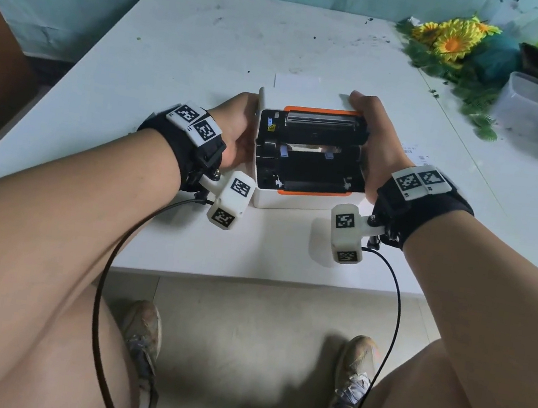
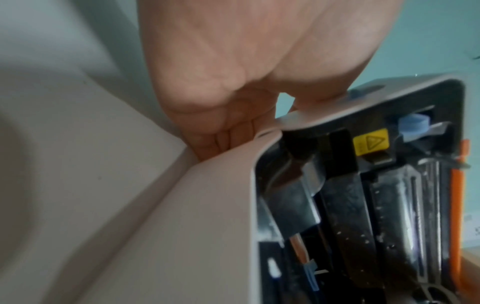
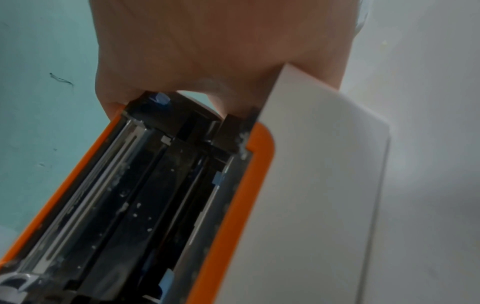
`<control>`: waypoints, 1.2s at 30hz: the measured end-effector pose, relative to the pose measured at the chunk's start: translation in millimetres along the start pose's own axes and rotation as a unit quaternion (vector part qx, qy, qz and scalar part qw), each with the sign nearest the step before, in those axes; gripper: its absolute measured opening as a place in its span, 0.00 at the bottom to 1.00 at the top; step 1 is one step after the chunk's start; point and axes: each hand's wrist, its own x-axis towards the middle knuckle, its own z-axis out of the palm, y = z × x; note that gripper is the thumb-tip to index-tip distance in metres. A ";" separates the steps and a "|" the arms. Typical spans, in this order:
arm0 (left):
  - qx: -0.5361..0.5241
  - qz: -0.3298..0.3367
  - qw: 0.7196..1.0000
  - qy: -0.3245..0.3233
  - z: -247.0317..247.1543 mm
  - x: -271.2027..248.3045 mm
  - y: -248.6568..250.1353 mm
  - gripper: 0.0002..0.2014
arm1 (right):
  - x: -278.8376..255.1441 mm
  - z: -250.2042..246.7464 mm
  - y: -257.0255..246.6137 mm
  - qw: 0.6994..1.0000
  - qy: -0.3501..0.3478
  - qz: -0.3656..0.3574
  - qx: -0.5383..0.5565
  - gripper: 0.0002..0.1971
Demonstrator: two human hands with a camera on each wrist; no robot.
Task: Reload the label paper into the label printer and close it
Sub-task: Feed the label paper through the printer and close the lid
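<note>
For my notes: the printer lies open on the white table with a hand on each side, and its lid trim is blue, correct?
Not quite: the head view shows the trim of the printer is orange. The left hand and right hand do flank it on the table.

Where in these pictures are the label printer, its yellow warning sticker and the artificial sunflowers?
label printer (image 1: 290, 201): head view, white front wall.
yellow warning sticker (image 2: 370, 144): left wrist view, sticker's centre.
artificial sunflowers (image 1: 453, 44): head view, orange flower centre.

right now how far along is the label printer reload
Early on. Done: the label printer sits on the white table with its lid open, so the black paper path and orange trim show. In hand: the left hand and right hand each grip a side of the printer. Left: no label paper shows inside; it still needs loading, then the lid needs closing.
</note>
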 end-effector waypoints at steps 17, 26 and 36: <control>0.026 -0.037 0.997 -0.065 -1.6 -4.2 8.5 0.11 | 7.0 -7.7 12.7 0.999 0.020 -0.020 -0.034 0.43; 0.029 -0.019 0.999 -0.001 7.8 -25.5 5.1 0.13 | 6.9 -4.6 12.1 0.996 0.068 -0.028 -0.046 0.37; 0.000 0.055 0.998 0.032 25.5 -63.4 7.8 0.23 | 1.3 4.1 12.4 0.988 0.141 -0.025 -0.051 0.42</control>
